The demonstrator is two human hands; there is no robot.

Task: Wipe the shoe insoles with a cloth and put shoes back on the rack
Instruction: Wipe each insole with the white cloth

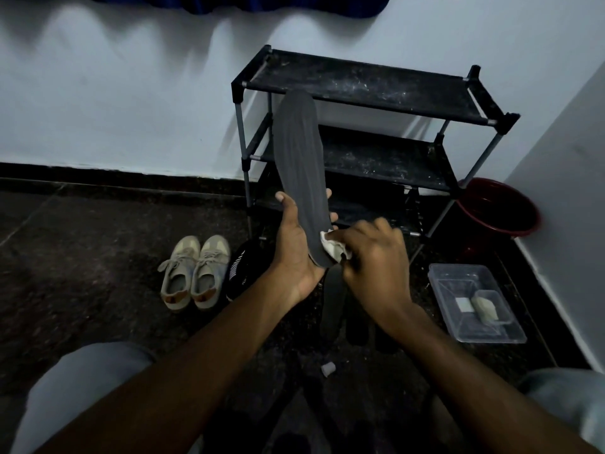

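My left hand [294, 244] grips a long dark grey insole [299, 158] near its heel end and holds it upright in front of the black shoe rack [370, 83]. My right hand [373, 257] pinches a small white cloth [332, 245] against the lower right edge of the insole. A second dark insole [332, 299] lies on the floor below my hands. A pair of beige sneakers [193, 273] stands on the floor to the left. A black shoe [242, 270] lies beside them, partly hidden by my left forearm.
A clear plastic tray [474, 303] with pale pieces sits on the floor at right. A red basin [501, 208] stands in the corner beside the rack. A small grey cap [328, 368] lies on the dark floor. My knees frame the bottom edge.
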